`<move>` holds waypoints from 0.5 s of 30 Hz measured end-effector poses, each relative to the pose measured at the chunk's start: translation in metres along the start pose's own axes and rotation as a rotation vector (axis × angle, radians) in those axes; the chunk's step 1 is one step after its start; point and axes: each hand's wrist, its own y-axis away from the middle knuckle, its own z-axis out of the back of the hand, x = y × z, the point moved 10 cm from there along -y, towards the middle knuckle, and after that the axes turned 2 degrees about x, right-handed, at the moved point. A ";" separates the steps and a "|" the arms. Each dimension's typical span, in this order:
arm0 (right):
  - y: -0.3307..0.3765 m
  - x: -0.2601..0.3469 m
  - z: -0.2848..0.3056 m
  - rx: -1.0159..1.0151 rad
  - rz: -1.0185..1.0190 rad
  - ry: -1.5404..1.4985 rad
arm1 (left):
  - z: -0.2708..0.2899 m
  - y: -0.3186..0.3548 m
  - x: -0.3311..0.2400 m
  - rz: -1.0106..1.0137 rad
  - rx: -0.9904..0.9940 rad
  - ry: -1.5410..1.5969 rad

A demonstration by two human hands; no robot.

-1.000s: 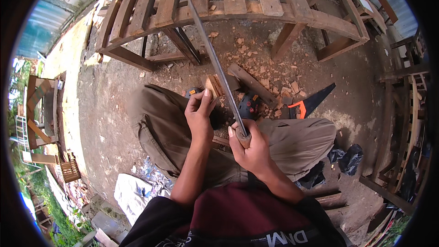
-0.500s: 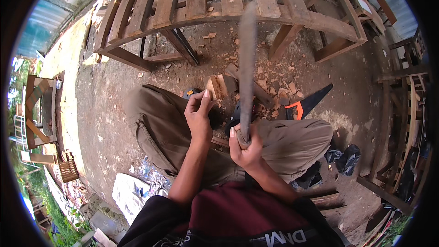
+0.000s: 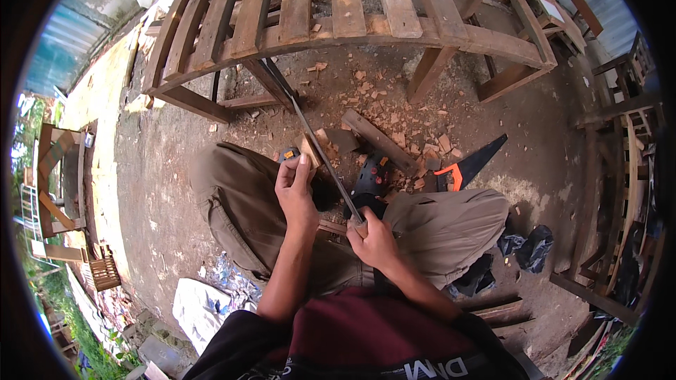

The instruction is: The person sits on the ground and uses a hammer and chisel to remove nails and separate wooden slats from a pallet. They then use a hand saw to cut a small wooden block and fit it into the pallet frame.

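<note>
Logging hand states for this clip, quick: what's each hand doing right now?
Left hand: closed, holding a small wood block by its near end.
Right hand: closed, holding a long-bladed tool.

Tally: bare hands, two, left hand (image 3: 297, 188) and right hand (image 3: 374, 241). Long blade (image 3: 325, 157), one. Pale wood block (image 3: 310, 149), one. Saw (image 3: 480, 160) with orange on its handle, one. Loose beam (image 3: 379, 141), one. Slatted wooden bench (image 3: 317, 39), one; slats (image 3: 346, 0) along its top, about eight, outermost hard to tell from the frame. Trouser legs (image 3: 443, 232), two. Dark shoes (image 3: 371, 174), two, both showing in part. White sack (image 3: 197, 309), one. Slatted crate (image 3: 105, 274), one. Black plastic bags (image 3: 535, 250), at least two, folds run together. Wood chips (image 3: 444, 143), dozens, too many for an exact count
</note>
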 end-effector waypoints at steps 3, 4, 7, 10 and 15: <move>0.013 0.004 0.007 -0.011 0.063 -0.111 | 0.001 0.005 0.005 0.042 0.017 -0.043; 0.022 0.011 0.014 -0.073 0.137 -0.135 | 0.001 0.005 0.006 0.040 0.020 -0.031; 0.028 0.025 0.020 -0.155 0.308 -0.228 | 0.001 0.006 0.010 0.057 0.035 -0.012; 0.000 -0.016 -0.008 0.069 -0.125 0.091 | 0.001 0.002 0.000 -0.029 0.037 -0.026; 0.008 0.016 0.013 -0.041 0.186 -0.167 | 0.006 0.005 0.006 0.031 -0.011 -0.059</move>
